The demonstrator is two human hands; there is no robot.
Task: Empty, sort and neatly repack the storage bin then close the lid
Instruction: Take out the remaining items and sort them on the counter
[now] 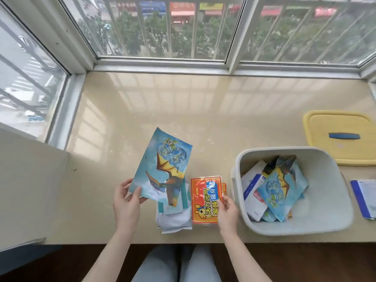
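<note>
On the sill (pixel 183 102), head view: your left hand (pixel 127 198) pinches the blue pterosaur packet (pixel 162 165) by its lower corner, long axis running up-right. Your right hand (pixel 227 208) pinches the orange warmer packet (pixel 204 198); the part-full storage bin (pixel 325 192) lies just right of it.

Left hand (pixel 126 202) pinches the lower corner of a blue dinosaur packet (pixel 160 167), held tilted above a pile of white and teal packets (pixel 173 217) on the beige sill (pixel 162 102). Right hand (pixel 227 209) grips the right edge of an orange-red packet (pixel 204 198) lying just left of the white bin (pixel 333 202). Bin is open with mixed packets (pixel 272 188) inside; yellow lid (pixel 341 137) lies behind it, a blue-edged leaflet (pixel 364 198) to its right.
</note>
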